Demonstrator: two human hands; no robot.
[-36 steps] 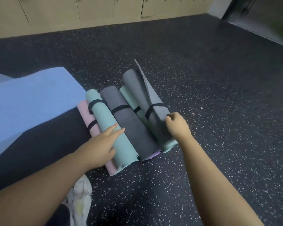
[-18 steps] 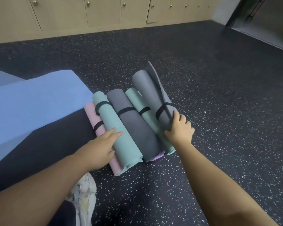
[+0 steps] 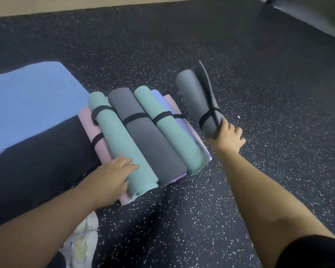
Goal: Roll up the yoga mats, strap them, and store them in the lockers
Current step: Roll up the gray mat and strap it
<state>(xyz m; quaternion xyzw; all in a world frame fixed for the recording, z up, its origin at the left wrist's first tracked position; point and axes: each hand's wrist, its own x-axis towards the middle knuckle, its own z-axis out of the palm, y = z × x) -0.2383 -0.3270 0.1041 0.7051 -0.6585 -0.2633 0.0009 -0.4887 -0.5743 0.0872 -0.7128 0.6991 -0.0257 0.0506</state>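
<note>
Nearest me, a pale shoe shows at the bottom edge, left of my left forearm. Just beyond it my left hand rests on the near end of the pile of rolled mats on the speckled floor; its grip is apart, fingers laid loosely over a teal roll with a pink roll beside and under it, holding nothing. A dark grey roll and a second teal roll lie alongside, each banded with a black strap, and lavender and pink layers peek out beneath on the right.

To the right, clear of the pile, my right hand has its grip clamped round the near end of a strapped grey mat, which points up and away from me with a loose flap of its outer edge standing off the roll. Whether its far end touches the floor I cannot tell.

Further left, a blue mat lies unrolled over something dark. At the far edge runs a beige strip, probably the foot of the lockers.

I judge this to be the storing step: next I would carry the grey mat to the lockers, minding that flap.
</note>
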